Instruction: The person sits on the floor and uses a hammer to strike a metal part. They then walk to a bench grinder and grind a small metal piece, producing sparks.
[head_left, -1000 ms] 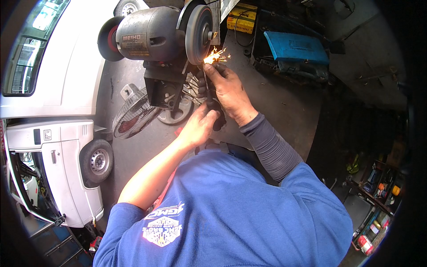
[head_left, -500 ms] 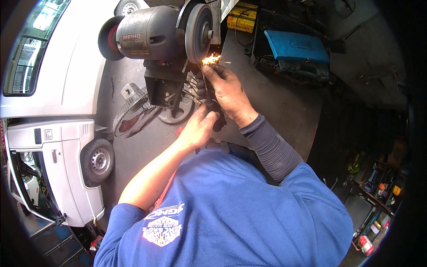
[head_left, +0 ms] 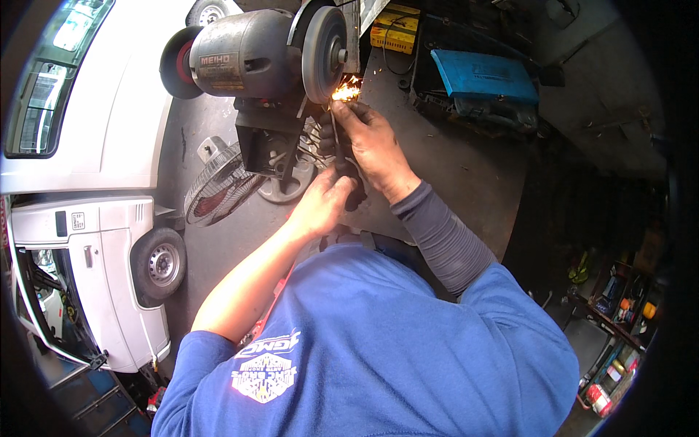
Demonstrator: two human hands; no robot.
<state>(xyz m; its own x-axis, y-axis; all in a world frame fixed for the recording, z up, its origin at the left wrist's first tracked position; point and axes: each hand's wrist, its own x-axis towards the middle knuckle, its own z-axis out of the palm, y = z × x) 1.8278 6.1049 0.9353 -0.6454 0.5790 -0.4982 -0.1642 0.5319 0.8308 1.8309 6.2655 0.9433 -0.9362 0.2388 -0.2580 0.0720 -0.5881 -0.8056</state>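
Note:
A bench grinder (head_left: pixel 244 62) stands at the top centre, with sparks (head_left: pixel 346 92) spraying from the lower edge of its grey wheel (head_left: pixel 320 58). Just below the wheel my right hand (head_left: pixel 377 153), in a dark arm sleeve, pinches a thin metal tool (head_left: pixel 336 137) near its upper end, thumb pressed along it. Lower down, my left hand (head_left: pixel 324 200) is closed around the tool's dark handle. The exact contact between tool and wheel is hidden by the sparks and my right fingertips.
A floor fan (head_left: pixel 222 186) sits below the grinder. Two white vehicles (head_left: pixel 102 138) fill the left side. A yellow case (head_left: pixel 393 28) and a blue case (head_left: pixel 484 76) lie at the upper right. Crowded tool trays (head_left: pixel 611 335) are at the lower right.
Both hands have shifted very slightly up and left with the tool. The sparks under the wheel have changed shape; the grinder stays in place.

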